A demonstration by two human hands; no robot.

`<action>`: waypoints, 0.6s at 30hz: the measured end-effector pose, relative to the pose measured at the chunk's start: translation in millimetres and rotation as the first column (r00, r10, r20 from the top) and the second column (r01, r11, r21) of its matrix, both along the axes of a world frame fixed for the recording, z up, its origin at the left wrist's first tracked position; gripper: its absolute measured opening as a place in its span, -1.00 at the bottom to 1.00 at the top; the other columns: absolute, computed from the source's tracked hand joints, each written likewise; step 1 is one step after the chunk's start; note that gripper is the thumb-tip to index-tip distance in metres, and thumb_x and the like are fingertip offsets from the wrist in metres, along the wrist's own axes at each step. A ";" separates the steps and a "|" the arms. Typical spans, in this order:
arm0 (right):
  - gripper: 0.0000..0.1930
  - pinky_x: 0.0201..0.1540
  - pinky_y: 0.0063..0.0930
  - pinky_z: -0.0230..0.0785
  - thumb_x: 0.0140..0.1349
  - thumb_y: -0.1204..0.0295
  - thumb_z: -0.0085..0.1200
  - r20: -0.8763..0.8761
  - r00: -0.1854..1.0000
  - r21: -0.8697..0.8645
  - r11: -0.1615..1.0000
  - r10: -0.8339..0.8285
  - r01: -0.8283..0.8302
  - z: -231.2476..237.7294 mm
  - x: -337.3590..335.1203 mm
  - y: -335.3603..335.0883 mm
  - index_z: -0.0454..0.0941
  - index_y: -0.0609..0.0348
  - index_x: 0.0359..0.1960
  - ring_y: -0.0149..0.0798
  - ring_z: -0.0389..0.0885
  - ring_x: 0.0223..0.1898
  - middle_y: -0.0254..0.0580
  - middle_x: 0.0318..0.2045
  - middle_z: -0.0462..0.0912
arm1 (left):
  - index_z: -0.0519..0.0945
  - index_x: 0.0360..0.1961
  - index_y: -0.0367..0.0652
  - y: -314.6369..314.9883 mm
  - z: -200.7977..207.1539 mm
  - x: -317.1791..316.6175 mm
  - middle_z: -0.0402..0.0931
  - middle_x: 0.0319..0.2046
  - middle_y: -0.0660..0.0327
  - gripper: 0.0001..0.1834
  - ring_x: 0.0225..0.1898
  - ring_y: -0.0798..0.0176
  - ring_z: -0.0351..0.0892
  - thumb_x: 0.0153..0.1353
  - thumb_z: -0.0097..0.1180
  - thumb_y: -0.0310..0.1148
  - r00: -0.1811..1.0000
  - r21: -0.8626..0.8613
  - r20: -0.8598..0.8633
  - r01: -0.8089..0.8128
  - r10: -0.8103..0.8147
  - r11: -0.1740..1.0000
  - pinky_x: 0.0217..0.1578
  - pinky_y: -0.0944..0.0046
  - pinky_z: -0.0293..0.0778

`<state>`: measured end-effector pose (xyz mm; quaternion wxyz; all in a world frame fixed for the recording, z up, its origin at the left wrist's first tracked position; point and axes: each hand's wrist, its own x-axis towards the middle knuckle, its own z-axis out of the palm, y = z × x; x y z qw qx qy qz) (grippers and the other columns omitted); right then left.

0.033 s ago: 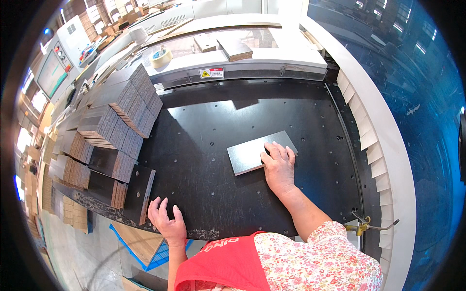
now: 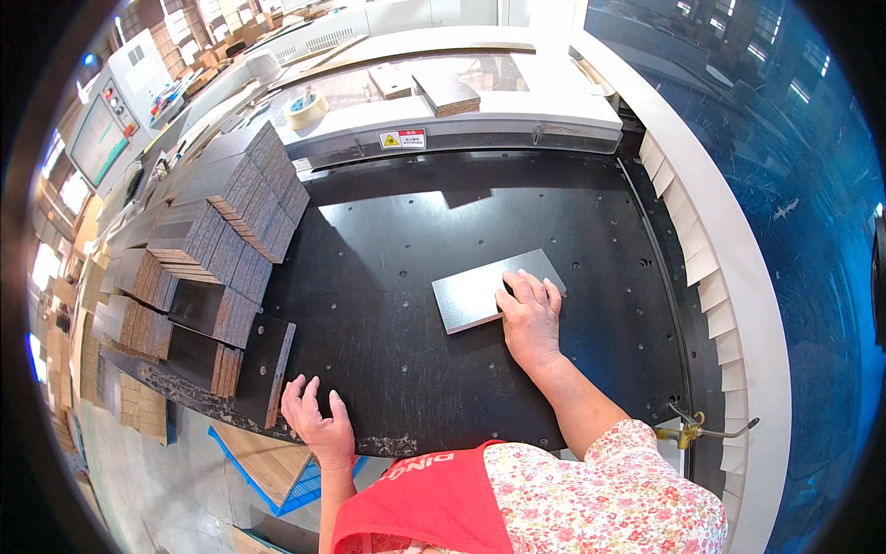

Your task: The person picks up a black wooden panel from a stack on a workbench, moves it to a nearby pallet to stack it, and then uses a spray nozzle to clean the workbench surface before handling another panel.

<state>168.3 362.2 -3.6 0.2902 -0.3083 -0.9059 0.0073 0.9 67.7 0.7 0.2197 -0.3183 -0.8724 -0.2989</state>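
Observation:
A flat rectangular grey board lies at a slant on the black perforated tabletop. My right hand holds it near its right end, fingers bent over the upper face and thumb near the close edge. The board's underside is hidden. My left hand is open at the table's front edge, its fingers apart and curled slightly, with nothing in them. Just left of those fingers is a dark narrow panel with two round holes and a raw brown edge.
Stacked particleboard pieces crowd the table's left side. A white machine beam crosses the far side, with a tape roll and a loose board block on it. A pleated white guard borders the right, near a yellow-handled air gun.

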 end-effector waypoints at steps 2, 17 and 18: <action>-0.79 0.32 -0.08 -0.02 0.07 0.44 0.11 -0.002 1.000 -0.001 1.000 0.000 0.000 -0.9 0.3 0.4 0.62 -0.03 -0.21 -0.23 0.35 0.22 -0.34 0.08 0.50 | 0.57 -0.08 -0.28 1.2 1.9 1.1 0.44 0.06 -0.02 -0.63 0.16 -0.12 0.31 0.02 0.20 -0.49 1.000 -0.004 0.007 -0.003 0.003 1.000 0.19 -0.05 0.20; -0.78 0.33 -0.06 -0.04 0.12 0.45 0.09 0.025 1.000 -0.007 1.000 0.000 0.000 2.7 1.1 -1.3 0.63 -0.01 -0.19 -0.22 0.32 0.25 -0.31 0.11 0.49 | 0.55 -0.04 -0.24 0.3 2.4 2.7 0.43 0.09 0.02 -0.65 0.20 -0.07 0.28 0.10 0.18 -0.47 1.000 -0.037 0.019 -0.015 0.016 0.999 0.23 -0.01 0.17; -0.78 0.33 -0.06 -0.04 0.12 0.45 0.08 0.027 1.000 -0.014 1.000 0.002 -0.001 3.3 1.2 -1.4 0.63 -0.01 -0.18 -0.22 0.32 0.25 -0.30 0.11 0.49 | 0.55 -0.04 -0.24 0.5 2.6 3.0 0.43 0.09 0.02 -0.65 0.20 -0.07 0.28 0.10 0.18 -0.47 1.000 -0.035 0.023 -0.015 0.016 0.999 0.23 -0.02 0.16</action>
